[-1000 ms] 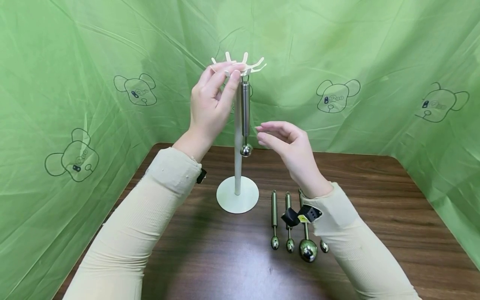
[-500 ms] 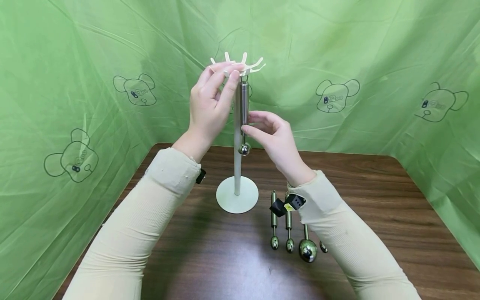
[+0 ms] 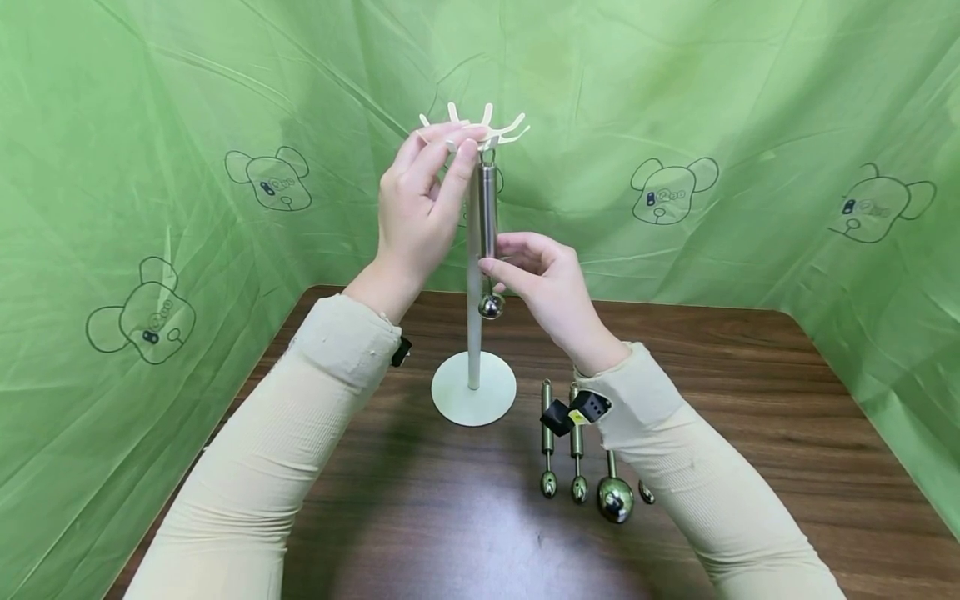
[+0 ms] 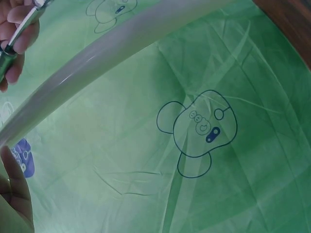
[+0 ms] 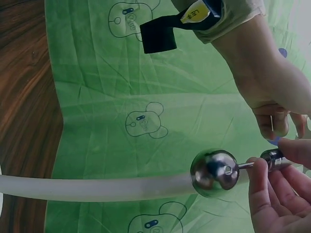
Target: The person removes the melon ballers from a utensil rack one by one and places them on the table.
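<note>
A white hanging stand [image 3: 474, 333] with a ring of upturned hooks stands on a round base. My left hand [image 3: 423, 196] pinches its top between thumb and fingers, hiding part of the hooks. From a hook beside those fingertips hangs a steel melon baller [image 3: 488, 204] by its wire loop, scoop downward. My right hand [image 3: 551, 279] grips the lower end of its handle, thumb in front and fingers behind. In the right wrist view the round scoop [image 5: 214, 172] with a small hole overlaps the pole [image 5: 121, 189].
Several more steel scoops [image 3: 616, 500] lie in a row on the brown wooden table [image 3: 420, 517], partly under my right forearm. Green cloth [image 3: 585, 100] with printed bear heads walls the table at the back and sides.
My right hand has come left from beside the hanging melon baller and taken hold of its lower handle, then dropped slightly. The left hand stays at the stand's top.
</note>
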### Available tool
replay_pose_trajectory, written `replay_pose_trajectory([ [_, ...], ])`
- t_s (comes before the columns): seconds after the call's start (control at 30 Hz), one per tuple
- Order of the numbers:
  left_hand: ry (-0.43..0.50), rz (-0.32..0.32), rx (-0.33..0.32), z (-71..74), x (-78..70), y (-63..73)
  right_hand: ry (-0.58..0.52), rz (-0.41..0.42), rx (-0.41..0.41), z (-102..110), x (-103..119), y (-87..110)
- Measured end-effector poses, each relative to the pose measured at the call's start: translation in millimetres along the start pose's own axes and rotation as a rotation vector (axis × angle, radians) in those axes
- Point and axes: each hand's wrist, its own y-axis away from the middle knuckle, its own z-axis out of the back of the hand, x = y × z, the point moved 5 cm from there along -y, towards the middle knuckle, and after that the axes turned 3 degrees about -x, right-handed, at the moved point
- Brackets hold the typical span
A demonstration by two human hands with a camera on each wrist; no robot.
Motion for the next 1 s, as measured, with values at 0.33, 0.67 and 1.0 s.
replay_pose_trajectory([
  [0.33, 0.011, 0.001, -0.001, 0.1, 0.3, -2.1, -0.048, 0.029, -0.009, 4.4, 9.1, 2.8],
  [0.67, 0.017, -0.002, -0.008, 0.8, 0.4, -2.2, -0.074, 0.034, -0.025, 8.5, 17.1, 9.4],
  [1.0, 0.001, 0.004, -0.002, -0.3, 1.4, -1.2, -0.104, 0.068, -0.051, 13.0, 20.8, 15.1],
])
